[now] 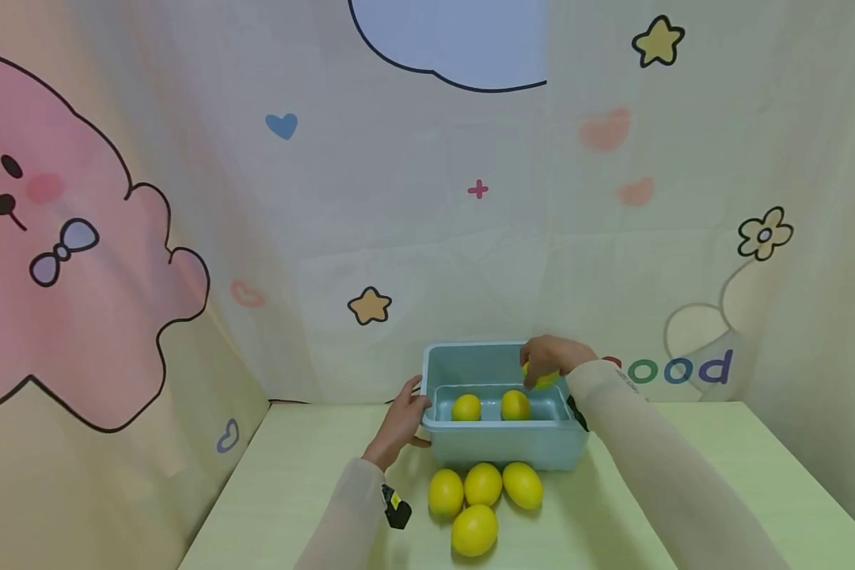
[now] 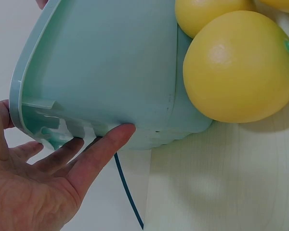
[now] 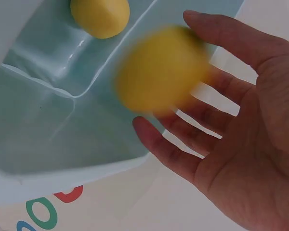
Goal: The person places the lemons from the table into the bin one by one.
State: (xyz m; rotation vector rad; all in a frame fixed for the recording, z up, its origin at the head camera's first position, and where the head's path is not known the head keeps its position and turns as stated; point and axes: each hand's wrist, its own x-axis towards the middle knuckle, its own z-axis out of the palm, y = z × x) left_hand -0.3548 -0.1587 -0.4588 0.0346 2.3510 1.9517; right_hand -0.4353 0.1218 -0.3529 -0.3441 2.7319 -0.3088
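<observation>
A light-blue plastic bin (image 1: 502, 443) stands on the table with two lemons (image 1: 466, 408) visible on its floor. My left hand (image 1: 399, 423) holds the bin's left end, one digit over the rim and the other fingers (image 2: 103, 149) against the outer wall. Over the bin's right side, my right hand (image 1: 552, 356) reaches in. Its fingers are spread around a lemon (image 3: 161, 72), which is blurred and seems to be dropping away from them. Several more lemons (image 1: 475, 530) lie in a cluster on the table before the bin.
The pale wooden table (image 1: 285, 491) ends at a printed cloth (image 1: 328, 222) just behind the bin. More cloth hangs on the left and right sides. A dark cord (image 2: 127, 197) shows near the bin's left end.
</observation>
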